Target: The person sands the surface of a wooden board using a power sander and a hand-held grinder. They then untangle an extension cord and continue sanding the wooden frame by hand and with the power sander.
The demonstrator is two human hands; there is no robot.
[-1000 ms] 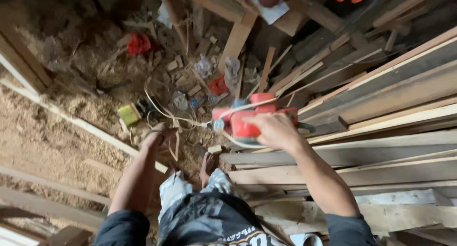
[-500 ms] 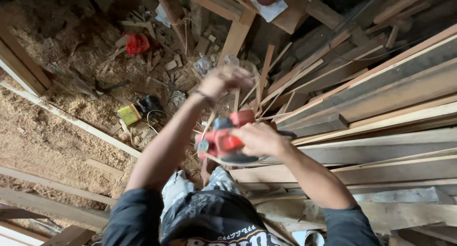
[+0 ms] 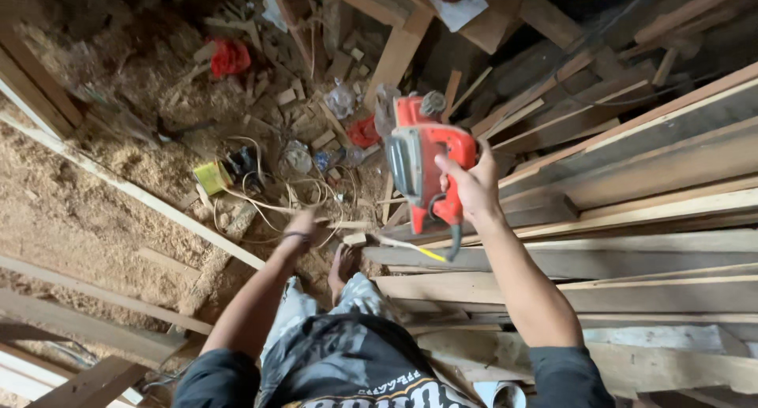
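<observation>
View from my head, looking down. My right hand (image 3: 472,189) is clamped around the handle of a red electric planer (image 3: 422,162), held raised and tipped on end so that its grey sole faces left, above the near ends of a stack of long planks (image 3: 632,179) on my right. A yellow-marked power cord (image 3: 410,248) trails from the planer's lower end. My left hand (image 3: 302,221) reaches down to the floor and is closed on a pale loop of that cord (image 3: 260,207), which lies coiled among wood offcuts (image 3: 316,140). A small yellow-green box (image 3: 211,177) lies just left of the coil. Sawdust (image 3: 71,211) covers the floor at left, crossed by a long thin batten (image 3: 134,191). My bare foot (image 3: 344,264) stands beside the plank ends.
</observation>
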